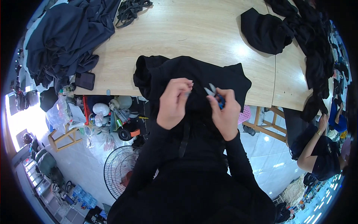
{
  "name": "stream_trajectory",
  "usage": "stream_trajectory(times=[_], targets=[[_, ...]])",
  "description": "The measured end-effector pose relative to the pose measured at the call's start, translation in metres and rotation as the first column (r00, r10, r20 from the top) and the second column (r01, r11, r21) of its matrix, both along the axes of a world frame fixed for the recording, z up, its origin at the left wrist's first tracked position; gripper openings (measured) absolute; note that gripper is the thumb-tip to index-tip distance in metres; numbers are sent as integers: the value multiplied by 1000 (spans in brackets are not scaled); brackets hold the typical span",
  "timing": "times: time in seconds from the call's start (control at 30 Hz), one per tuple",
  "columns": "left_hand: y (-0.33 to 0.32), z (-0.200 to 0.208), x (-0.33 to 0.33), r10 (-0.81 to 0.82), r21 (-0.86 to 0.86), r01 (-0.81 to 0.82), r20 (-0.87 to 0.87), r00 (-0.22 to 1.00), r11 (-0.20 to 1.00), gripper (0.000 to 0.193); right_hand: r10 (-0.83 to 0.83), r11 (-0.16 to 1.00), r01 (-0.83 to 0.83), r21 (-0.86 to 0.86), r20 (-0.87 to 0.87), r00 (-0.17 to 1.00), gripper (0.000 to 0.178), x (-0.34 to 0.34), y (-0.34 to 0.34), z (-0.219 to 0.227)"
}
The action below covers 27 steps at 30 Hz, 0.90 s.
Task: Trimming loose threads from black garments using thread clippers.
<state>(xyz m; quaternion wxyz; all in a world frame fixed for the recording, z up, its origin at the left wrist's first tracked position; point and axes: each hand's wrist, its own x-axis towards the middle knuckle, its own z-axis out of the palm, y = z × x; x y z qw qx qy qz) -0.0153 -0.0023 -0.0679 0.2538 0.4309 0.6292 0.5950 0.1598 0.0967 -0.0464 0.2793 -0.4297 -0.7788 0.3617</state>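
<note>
A black garment (201, 71) lies bunched at the near edge of the table, its lower part hanging toward my lap. Over it, my left hand (173, 104) is closed in a pinch, fingertips together. Whatever is between them is too small to make out. My right hand (228, 115) grips a pair of small thread snips (221, 101) with blue handles. Their two pale blades are parted and point up and left, toward my left fingertips but apart from them.
Dark cloth (74, 37) is heaped on the table's left, beside black straps (130, 11) and a phone (85, 80). A black piece (264, 31) lies far right. Below stand a fan (121, 170) and wooden stools (261, 127). At right sits another person (320, 149).
</note>
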Motion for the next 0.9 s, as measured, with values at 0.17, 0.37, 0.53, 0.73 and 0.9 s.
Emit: stream_trajectory(times=[0.17,0.37,0.53,0.73,0.9], targets=[[-15,42,1,-266,193,211,330,906,958,70,166,986,-156,62,-212,963,32,-14,-10,50],[-21,61,-10,3,229,-114,437,899,967,52,346,929,-366,50,-465,815,62,-64,-41,69],[-57,73,-92,205,372,-356,386,899,857,54,536,385,-893,234,-844,10,15,-67,-90,133],[-13,10,-167,462,4,-462,18,887,887,52,410,9,-856,517,-783,-469,35,-98,-159,179],[-17,-47,-206,483,-222,-526,-223,847,821,53,603,-145,-757,637,-550,-578,31,-97,-143,210]])
